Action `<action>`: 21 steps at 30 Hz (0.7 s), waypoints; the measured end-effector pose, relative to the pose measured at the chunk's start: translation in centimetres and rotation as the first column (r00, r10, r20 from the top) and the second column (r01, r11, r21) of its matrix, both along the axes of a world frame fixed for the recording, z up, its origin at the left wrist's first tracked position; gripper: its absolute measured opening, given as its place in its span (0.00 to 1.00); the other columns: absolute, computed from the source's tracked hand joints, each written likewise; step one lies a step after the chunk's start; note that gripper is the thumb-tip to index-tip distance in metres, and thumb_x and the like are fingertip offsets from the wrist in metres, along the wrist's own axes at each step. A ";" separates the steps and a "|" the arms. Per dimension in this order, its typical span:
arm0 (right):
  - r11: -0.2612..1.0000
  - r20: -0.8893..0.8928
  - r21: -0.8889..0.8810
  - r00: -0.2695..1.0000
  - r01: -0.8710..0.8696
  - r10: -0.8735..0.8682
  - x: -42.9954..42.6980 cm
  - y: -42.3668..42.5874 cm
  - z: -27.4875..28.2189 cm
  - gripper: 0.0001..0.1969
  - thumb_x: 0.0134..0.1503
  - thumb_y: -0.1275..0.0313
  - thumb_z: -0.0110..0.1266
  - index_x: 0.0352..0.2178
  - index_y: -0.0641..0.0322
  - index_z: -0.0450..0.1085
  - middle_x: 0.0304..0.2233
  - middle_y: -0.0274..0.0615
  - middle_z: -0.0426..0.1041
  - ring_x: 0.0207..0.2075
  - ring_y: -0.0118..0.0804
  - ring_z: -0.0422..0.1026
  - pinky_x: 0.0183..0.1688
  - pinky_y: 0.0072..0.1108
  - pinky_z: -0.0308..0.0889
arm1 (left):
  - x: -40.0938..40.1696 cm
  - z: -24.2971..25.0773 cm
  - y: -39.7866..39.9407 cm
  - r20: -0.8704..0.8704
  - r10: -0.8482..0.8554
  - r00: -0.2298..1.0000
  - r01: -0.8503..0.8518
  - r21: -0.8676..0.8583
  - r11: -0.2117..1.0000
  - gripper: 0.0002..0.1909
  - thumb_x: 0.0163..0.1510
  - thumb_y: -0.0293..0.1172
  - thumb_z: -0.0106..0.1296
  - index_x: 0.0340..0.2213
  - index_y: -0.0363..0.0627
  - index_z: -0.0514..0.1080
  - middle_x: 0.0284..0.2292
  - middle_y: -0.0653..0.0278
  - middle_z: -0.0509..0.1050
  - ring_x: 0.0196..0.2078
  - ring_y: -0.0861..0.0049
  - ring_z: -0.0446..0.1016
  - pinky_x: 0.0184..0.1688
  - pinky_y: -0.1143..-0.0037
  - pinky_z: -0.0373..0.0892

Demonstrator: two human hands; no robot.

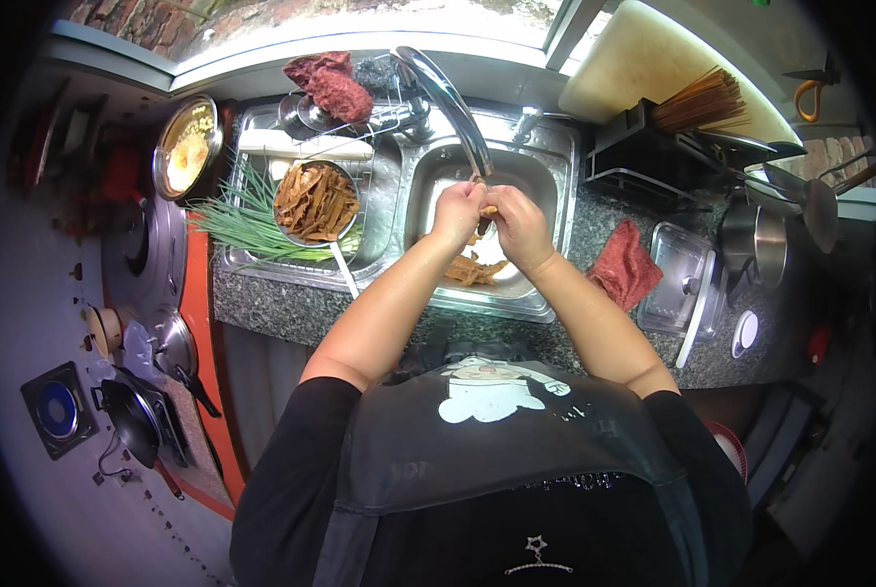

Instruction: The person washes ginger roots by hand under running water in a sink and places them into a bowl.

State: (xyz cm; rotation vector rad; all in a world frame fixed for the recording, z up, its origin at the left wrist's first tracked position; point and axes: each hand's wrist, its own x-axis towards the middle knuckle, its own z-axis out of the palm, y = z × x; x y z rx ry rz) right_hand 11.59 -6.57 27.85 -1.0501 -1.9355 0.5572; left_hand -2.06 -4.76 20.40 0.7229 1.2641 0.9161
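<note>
Just under the spout of the chrome faucet [452, 110], my left hand [457, 214] and my right hand [520, 226] meet with fingertips together. Between them they pinch a small yellowish-brown food piece [488, 210], largely covered by the fingers. Below, more soaked-looking brown strips [474, 270] lie in the right basin of the steel sink [540, 282]. A strainer with a white handle [343, 268], heaped with brown strips [317, 202], rests over the left basin. Long green scallions or chives [254, 220] lie beside and under it.
A pale long vegetable [320, 147] lies behind the strainer. Red cloths [339, 92] hang behind the faucet; another red cloth [628, 264] lies right of the sink, beside a clear lidded container [676, 279]. A metal bowl of yellow food [188, 150] stands left. Chopsticks [702, 103] fill a black holder.
</note>
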 end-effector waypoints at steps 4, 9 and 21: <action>0.999 -0.041 -0.016 0.998 0.038 -0.038 -0.1 -1.1 0.8 0.09 0.47 0.85 0.57 0.31 0.63 0.70 0.30 0.45 0.74 0.35 0.45 0.75 0.35 0.28 0.70 | -0.6 -3.9 1.4 -0.656 0.092 0.750 0.039 0.183 0.982 0.15 0.56 0.39 0.50 0.28 0.37 0.76 0.26 0.49 0.77 0.28 0.63 0.77 0.35 0.67 0.70; 0.921 -0.031 -0.312 0.966 0.234 -0.256 1.9 1.0 -2.1 0.08 0.51 0.80 0.59 0.35 0.64 0.74 0.31 0.47 0.77 0.31 0.40 0.78 0.35 0.25 0.72 | -2.2 -5.5 1.2 -0.513 0.076 0.855 -0.043 0.076 0.996 0.16 0.58 0.40 0.49 0.32 0.39 0.77 0.27 0.53 0.78 0.30 0.63 0.77 0.36 0.68 0.70; 0.958 -0.011 -0.185 0.974 0.219 -0.225 -1.3 0.4 -3.5 0.10 0.46 0.84 0.57 0.32 0.64 0.72 0.31 0.44 0.75 0.31 0.43 0.76 0.35 0.26 0.71 | 0.8 -3.6 1.8 0.301 0.271 0.914 -0.218 -0.199 0.955 0.07 0.64 0.31 0.44 0.33 0.43 0.68 0.27 0.68 0.73 0.22 0.80 0.68 0.23 0.76 0.64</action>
